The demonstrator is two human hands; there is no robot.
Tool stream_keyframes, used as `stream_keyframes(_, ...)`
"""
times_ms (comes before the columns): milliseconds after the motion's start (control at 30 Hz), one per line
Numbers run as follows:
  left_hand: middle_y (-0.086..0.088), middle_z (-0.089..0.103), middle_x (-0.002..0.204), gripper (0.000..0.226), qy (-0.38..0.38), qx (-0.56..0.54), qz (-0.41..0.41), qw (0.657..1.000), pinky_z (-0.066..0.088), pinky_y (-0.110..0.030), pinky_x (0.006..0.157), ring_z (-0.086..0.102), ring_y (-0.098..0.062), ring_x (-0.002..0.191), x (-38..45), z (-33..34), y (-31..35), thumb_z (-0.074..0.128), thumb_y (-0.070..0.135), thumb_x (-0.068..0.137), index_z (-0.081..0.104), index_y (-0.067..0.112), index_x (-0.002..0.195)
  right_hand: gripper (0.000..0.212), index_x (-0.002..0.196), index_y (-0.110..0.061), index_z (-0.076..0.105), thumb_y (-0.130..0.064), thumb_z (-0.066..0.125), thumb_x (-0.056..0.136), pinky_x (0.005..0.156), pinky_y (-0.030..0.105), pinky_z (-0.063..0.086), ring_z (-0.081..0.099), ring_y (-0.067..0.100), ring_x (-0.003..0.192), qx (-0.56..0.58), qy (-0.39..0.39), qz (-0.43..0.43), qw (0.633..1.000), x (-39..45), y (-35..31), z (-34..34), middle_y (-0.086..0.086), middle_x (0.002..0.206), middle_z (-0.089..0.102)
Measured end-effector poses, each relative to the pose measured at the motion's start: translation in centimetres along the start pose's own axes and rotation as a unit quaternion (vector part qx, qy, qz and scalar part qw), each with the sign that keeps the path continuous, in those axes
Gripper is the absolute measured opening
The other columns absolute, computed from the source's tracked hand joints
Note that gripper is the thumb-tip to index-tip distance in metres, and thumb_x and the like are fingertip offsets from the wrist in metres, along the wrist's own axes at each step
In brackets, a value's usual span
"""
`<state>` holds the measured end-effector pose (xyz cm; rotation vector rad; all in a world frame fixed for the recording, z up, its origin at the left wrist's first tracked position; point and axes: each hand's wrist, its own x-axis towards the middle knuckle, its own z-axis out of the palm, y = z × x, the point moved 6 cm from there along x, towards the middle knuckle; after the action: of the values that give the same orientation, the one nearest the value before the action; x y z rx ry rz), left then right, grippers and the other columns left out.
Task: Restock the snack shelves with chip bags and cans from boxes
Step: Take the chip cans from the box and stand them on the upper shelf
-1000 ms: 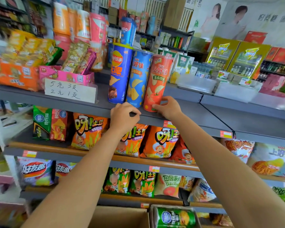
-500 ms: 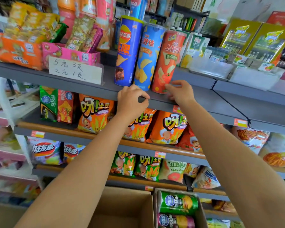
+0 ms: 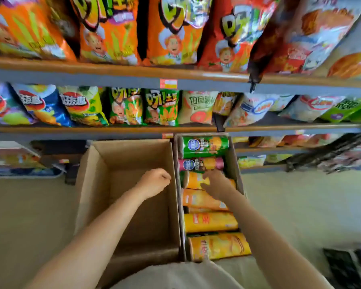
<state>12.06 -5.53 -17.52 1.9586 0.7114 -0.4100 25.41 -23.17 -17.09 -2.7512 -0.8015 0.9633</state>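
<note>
Two cardboard boxes stand on the floor below the shelves. The left box [image 3: 96, 184] holds nothing that I can see. The right box [image 3: 233, 163] is packed with chip cans lying on their sides: a green can [image 3: 204, 146], a pink can [image 3: 200, 163], then a yellow can [image 3: 193, 180] and several orange and yellow ones toward me. My right hand [image 3: 217, 184] lies on the yellow can with its fingers stretched over it. My left hand [image 3: 154, 183] hovers over the left box, curled into a fist and holding nothing.
Orange chip bags [image 3: 111, 32] fill the shelf above, and mixed bags [image 3: 161, 107] fill the shelf just over the boxes. A dark wire rack [image 3: 331, 155] juts in at the right. A dark object [image 3: 350, 265] lies on the floor at the lower right.
Both hands have left the tall cans on the top shelf and dropped to the boxes. My view has swung down from the top shelf to the floor.
</note>
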Motion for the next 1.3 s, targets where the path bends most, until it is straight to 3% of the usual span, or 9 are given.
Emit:
stream_keyframes(67,-0.006,0.072,0.101,0.019,-0.046,-0.027,-0.058,0.997,0.049,-0.027,0.072,0.066,-0.019,0.080,-0.3,3.5,-2.5,0.055,0.022,0.096,0.069,0.015,0.107,0.057,0.142,-0.012,0.044,-0.037,0.062,0.094,0.107,0.044,0.040,0.040,0.035,0.135,-0.113,-0.091,0.055,0.988,-1.6,4.5,5.4,0.016,0.148,0.038)
stream_keyframes(200,-0.010,0.068,0.102,0.019,-0.097,-0.021,-0.151,0.983,0.047,-0.021,0.063,0.063,-0.020,0.081,-1.9,7.4,-6.0,0.054,0.021,0.099,0.065,0.011,0.112,0.077,0.157,-0.024,0.014,-0.027,0.059,0.095,0.120,0.052,0.018,0.003,0.034,0.153,-0.193,-0.077,0.029,0.978,-4.6,7.6,10.1,0.007,0.166,-0.004)
stream_keyframes(333,-0.004,0.066,0.104,0.020,-0.113,-0.013,-0.208,0.971,0.050,-0.023,0.068,0.066,-0.016,0.088,-3.2,9.0,-7.7,0.052,0.027,0.102,0.061,0.016,0.117,0.060,0.150,-0.030,0.031,-0.025,0.055,0.096,0.118,0.052,0.025,0.017,0.035,0.148,-0.182,-0.040,0.001,0.983,-4.2,7.4,10.1,0.011,0.161,0.015)
stream_keyframes(567,-0.004,0.068,0.106,0.019,-0.073,-0.064,-0.240,0.966,0.053,-0.035,0.086,0.069,-0.021,0.095,-2.8,10.6,-6.2,0.051,0.029,0.102,0.061,0.020,0.116,0.067,0.147,-0.022,0.036,-0.019,0.068,0.089,0.115,0.041,0.031,0.038,0.025,0.139,-0.222,-0.132,-0.045,0.965,-2.9,8.8,12.9,0.003,0.149,0.043)
stream_keyframes(800,-0.009,0.068,0.086,0.016,0.050,-0.201,-0.243,0.948,0.051,-0.028,0.064,0.064,-0.019,0.069,-1.6,11.2,-5.2,0.054,0.022,0.099,0.066,0.012,0.095,0.077,0.142,-0.020,0.042,-0.039,0.079,0.077,0.093,0.038,0.048,0.055,0.026,0.120,-0.204,-0.148,-0.107,0.962,-2.5,8.8,10.4,0.002,0.136,0.053)
stream_keyframes(933,-0.011,0.064,0.070,0.038,0.092,-0.308,-0.209,0.924,0.049,-0.028,0.054,0.060,-0.020,0.056,-0.9,10.8,-3.2,0.057,0.038,0.098,0.062,0.008,0.074,0.080,0.144,-0.024,0.041,-0.047,0.079,0.077,0.090,0.032,0.049,0.058,0.023,0.116,0.033,-0.087,-0.067,0.993,-4.5,9.6,5.6,-0.001,0.134,0.055)
stream_keyframes(1133,-0.003,0.073,0.115,0.070,-0.098,-0.423,-0.105,0.895,0.054,-0.045,0.094,0.070,-0.023,0.104,0.0,15.0,3.4,0.078,0.058,0.068,0.058,0.027,0.127,0.035,0.115,-0.022,0.068,-0.049,0.060,0.095,0.073,0.031,0.058,0.070,0.023,0.083,0.345,-0.064,-0.027,0.936,-4.2,7.4,0.6,-0.001,0.095,0.073)
stream_keyframes(1233,-0.007,0.076,0.105,0.058,-0.035,-0.499,-0.125,0.857,0.056,-0.048,0.089,0.073,-0.027,0.095,-0.2,14.4,3.0,0.084,0.035,0.073,0.059,0.027,0.125,0.036,0.101,-0.017,0.073,-0.045,0.051,0.100,0.081,0.042,0.058,0.071,0.027,0.082,0.314,-0.014,-0.013,0.949,-1.4,6.8,-1.0,0.002,0.085,0.075)
stream_keyframes(1300,-0.006,0.077,0.102,0.060,-0.009,-0.503,-0.139,0.853,0.058,-0.046,0.083,0.074,-0.027,0.093,-0.8,13.5,1.9,0.086,0.038,0.069,0.060,0.029,0.123,0.033,0.121,-0.016,0.065,-0.038,0.054,0.099,0.088,0.039,0.053,0.066,0.025,0.100,0.201,0.032,-0.023,0.979,1.4,7.3,-1.6,0.002,0.107,0.069)
